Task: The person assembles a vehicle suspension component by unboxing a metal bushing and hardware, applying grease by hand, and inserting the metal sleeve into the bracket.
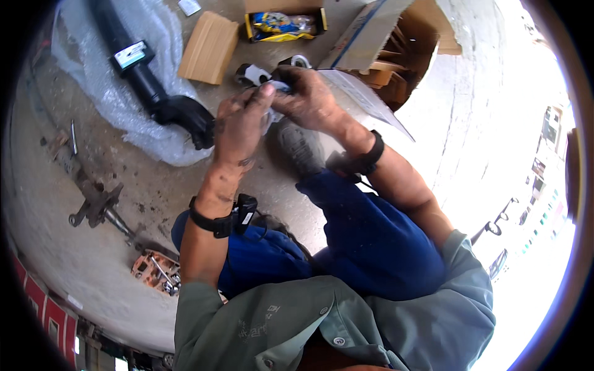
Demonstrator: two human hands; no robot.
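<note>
My left hand [240, 127] and my right hand [307, 99] meet in front of me, above my shoe. Both are closed on a crumpled pale plastic wrapper [270, 119], pinched between thumbs and fingers. Whatever it may contain is hidden by my fingers, and grime marks my skin. Just beyond my hands, two metallic cylindrical parts [252, 75] sit on the floor, partly covered by my right hand. Left of them lies a black tubular part [143, 83] with a curved, forked end, resting on bubble wrap [102, 93].
A closed cardboard box [209, 48] and an open box with blue-and-yellow packets [286, 26] stand ahead. A large open carton [371, 37] is at right. Leftward lie a dirty metal shaft part [99, 204] and an orange-brown tool tray [151, 272]. My shoe [300, 145] rests below my hands.
</note>
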